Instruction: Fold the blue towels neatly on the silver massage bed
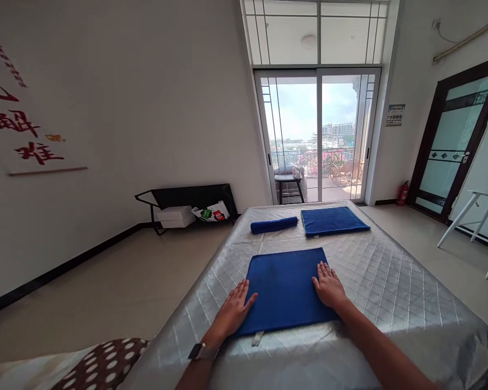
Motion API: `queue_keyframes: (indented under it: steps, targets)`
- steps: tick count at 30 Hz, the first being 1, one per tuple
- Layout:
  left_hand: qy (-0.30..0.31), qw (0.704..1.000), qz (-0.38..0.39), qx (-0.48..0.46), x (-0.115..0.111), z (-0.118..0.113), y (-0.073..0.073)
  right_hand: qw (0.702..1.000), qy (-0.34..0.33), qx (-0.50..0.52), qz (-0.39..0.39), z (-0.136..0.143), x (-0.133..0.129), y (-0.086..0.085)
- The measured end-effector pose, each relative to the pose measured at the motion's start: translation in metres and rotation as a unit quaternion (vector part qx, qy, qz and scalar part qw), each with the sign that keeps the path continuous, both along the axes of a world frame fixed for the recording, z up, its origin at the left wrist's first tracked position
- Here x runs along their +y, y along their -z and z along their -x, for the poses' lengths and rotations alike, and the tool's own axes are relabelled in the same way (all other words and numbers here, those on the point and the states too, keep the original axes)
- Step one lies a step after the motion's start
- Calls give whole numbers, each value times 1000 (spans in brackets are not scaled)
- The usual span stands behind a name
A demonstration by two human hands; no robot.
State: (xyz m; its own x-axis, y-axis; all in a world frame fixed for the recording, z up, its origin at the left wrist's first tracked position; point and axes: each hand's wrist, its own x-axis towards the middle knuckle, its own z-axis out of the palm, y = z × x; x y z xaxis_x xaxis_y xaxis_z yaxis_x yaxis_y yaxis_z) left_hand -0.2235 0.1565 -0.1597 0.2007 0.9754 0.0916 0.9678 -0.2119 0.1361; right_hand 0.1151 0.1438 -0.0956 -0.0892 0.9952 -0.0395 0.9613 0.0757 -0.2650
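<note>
A blue cloth [287,290] lies flat on a silver quilted mattress cover [390,281], with a small pale tag at its near edge. My left hand [233,311] rests on the cloth's left edge, fingers stretched out and palm down. On the right edge lies my right hand [328,284], also flat with its fingers extended. Neither hand grips anything. Beyond them sit a rolled blue cloth [274,225] and, to its right, a stack of flat blue cloths [334,221].
A black rack [191,196] by the wall holds a white box [175,216] and a printed bag [211,212]. A polka-dot fabric [106,365] is at the lower left. White table legs [467,219] stand at the right, near a fire extinguisher [402,193].
</note>
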Motion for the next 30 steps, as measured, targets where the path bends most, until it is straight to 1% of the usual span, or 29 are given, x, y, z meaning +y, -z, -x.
queue_keyframes:
  steps: [2,7,11,16,19,21,23,25,28,30]
  targets:
    - [-5,1000,8,-3,-7,7,0,1000,0,-6,1,0,1,-2]
    - [-25,999,3,-26,-12,-2,-3,999,-5,-33,10,-3,-3,-8]
    - [-18,999,-22,-32,-11,-4,3,999,-15,-33,8,-9,-27,-8]
    - [-16,998,-53,-33,-9,0,11,999,-8,-14,29,-14,-63,2]
    - [-11,996,-81,-24,-10,4,7,1000,1,-7,27,-14,-71,4]
    - [1,995,-100,-17,-13,1,1,1000,2,1,26,-13,-71,5]
    - [21,994,-110,-13,-18,-15,-9,1000,1,11,27,-11,-70,5]
    - [64,991,-117,-14,-26,-48,-19,1000,1,18,23,-10,-70,6]
    - [183,975,-121,-22,-35,-122,-29,1000,-1,18,14,-8,-70,6]
    - [247,963,-101,-25,-37,-170,-31,1000,-11,9,11,-8,-70,6]
